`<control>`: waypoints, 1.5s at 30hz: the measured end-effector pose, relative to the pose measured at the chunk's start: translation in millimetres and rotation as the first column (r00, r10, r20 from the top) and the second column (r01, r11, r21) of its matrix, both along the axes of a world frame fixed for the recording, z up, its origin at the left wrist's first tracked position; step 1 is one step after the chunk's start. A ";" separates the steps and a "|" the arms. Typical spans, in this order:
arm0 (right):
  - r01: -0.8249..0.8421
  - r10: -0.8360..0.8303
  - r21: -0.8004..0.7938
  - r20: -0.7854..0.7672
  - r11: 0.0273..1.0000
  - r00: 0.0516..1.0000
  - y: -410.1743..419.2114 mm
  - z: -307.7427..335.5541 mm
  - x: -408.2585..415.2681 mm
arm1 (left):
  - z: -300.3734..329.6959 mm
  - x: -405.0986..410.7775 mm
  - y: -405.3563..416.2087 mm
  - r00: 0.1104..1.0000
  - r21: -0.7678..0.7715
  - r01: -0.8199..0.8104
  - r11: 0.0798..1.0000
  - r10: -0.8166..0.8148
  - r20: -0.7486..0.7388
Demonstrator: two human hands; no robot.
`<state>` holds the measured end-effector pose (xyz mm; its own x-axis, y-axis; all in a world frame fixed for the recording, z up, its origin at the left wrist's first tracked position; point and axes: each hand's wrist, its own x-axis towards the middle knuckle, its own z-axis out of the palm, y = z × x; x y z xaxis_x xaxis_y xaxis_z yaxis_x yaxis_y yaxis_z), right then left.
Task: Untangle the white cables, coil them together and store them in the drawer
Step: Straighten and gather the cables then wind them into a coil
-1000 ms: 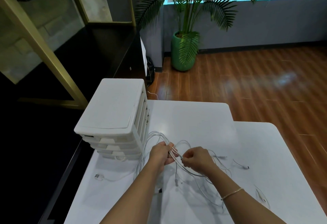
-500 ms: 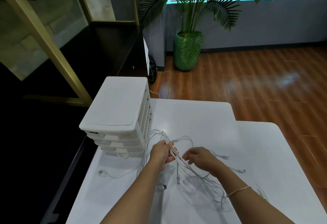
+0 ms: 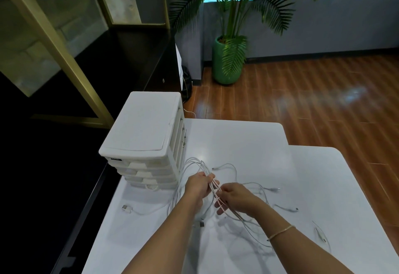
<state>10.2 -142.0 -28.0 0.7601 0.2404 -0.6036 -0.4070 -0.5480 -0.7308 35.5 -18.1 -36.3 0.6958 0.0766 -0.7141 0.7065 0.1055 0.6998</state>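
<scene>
Cables, white cables (image 3: 235, 189), sprawled in a loose tangle across the white surface (image 3: 248, 139), and both hands are right in the thick of it. Left hand (image 3: 199, 185) is clenched around a gathered bunch of strands, lifted just off the surface, loops arching up and back toward the drawer unit (image 3: 146, 142). Right hand (image 3: 234, 197), just beside it, has its fingers curled around the same strands a little lower down, gold bracelet (image 3: 280, 232) showing on that wrist. Loose ends trail everywhere: a USB plug (image 3: 127, 207) lies left of the arms, another connector (image 3: 296, 209) well out to the right. Drawer unit stands at the surface's left edge, drawers all pushed in. Beyond, a potted palm (image 3: 228, 57) on the wooden floor (image 3: 313, 105).
</scene>
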 end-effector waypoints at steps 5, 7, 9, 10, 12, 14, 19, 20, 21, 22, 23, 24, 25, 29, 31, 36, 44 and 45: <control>0.147 -0.146 0.051 -0.028 0.988 0.989 -5.8 -3.7 -1.1 | 3.5 0.7 1.4 1.000 -0.021 -0.018 1.000 0.018 -0.013; 0.244 -0.237 0.157 -0.061 0.957 0.970 0.2 -3.6 -3.0 | 4.7 1.1 0.3 1.000 -0.014 0.003 1.000 -0.003 -0.010; 0.323 -0.296 0.237 -0.142 0.916 0.945 5.9 -1.3 -2.5 | 4.7 0.3 -1.1 1.000 -0.015 0.006 1.000 -0.006 -0.017; 0.338 -0.299 0.266 -0.178 0.903 0.938 8.1 -0.8 -2.2 | 4.8 -0.1 -1.8 1.000 -0.024 0.006 1.000 -0.007 -0.023; 0.348 -0.291 0.304 -0.219 0.887 0.931 10.6 -1.7 -3.2 | 3.4 -0.5 -3.6 1.000 -0.052 0.003 0.999 -0.004 -0.020; 0.360 -0.300 0.294 -0.231 0.886 0.926 13.1 -3.8 -5.4 | 1.1 -1.5 -5.4 1.000 -0.061 0.000 0.998 0.000 -0.005; 0.142 -0.141 -0.047 0.036 0.989 0.989 21.6 3.7 -1.0 | -3.4 -4.2 -8.3 0.998 0.049 -0.035 0.998 0.032 0.061; 0.066 -0.050 -0.131 0.123 0.989 0.991 21.2 4.1 0.2 | -4.6 -3.7 -8.5 0.998 0.071 -0.033 0.997 0.028 0.063; 0.011 0.028 -0.197 0.193 0.980 0.981 20.1 5.0 0.4 | -5.9 -2.9 -8.7 0.998 0.084 -0.029 0.996 0.025 0.056; -0.015 0.071 -0.233 0.232 0.972 0.970 18.8 5.9 -0.2 | -5.5 -2.4 -8.8 0.999 0.080 -0.031 0.996 0.028 0.042; -0.023 0.083 -0.238 0.243 0.971 0.966 17.2 5.8 -1.1 | -4.9 -1.9 -8.9 0.999 0.064 -0.038 0.997 0.036 0.027; -0.023 0.073 -0.213 0.234 0.977 0.969 15.4 4.0 -2.2 | -5.1 -1.4 -9.3 0.999 0.044 -0.047 0.998 0.047 0.014; -0.019 0.054 -0.169 0.205 0.986 0.977 14.1 2.8 -3.1 | -5.7 -1.0 -9.4 0.998 0.023 -0.062 0.998 0.062 0.007; 0.041 -0.041 0.060 0.000 0.997 0.999 10.4 -1.6 -6.0 | -3.0 0.9 -9.0 0.991 -0.045 -0.136 0.990 0.137 0.012; 0.100 -0.089 0.146 -0.082 0.984 0.993 8.6 -0.8 -7.8 | -3.3 1.3 -9.5 0.990 -0.057 -0.140 0.989 0.141 0.008; 0.194 -0.193 0.005 -0.072 0.981 0.978 9.8 -3.7 -6.5 | -5.7 1.9 -11.1 0.996 -0.105 -0.084 0.991 0.084 -0.006; 0.244 -0.253 -0.116 -0.066 0.963 0.965 17.1 -3.1 -5.0 | -3.7 9.9 -9.0 0.993 -0.207 -0.115 0.972 0.104 -0.060; 0.242 -0.251 -0.122 -0.065 0.963 0.966 17.7 -0.8 -6.2 | -2.6 12.8 -9.8 0.991 -0.205 -0.126 0.970 0.116 -0.060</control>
<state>4.0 -124.3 -28.8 0.7360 -0.0206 -0.6766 -0.5937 -0.4999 -0.6306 48.3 -27.9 -38.9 0.6558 0.0044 -0.7550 0.7111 0.3324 0.6196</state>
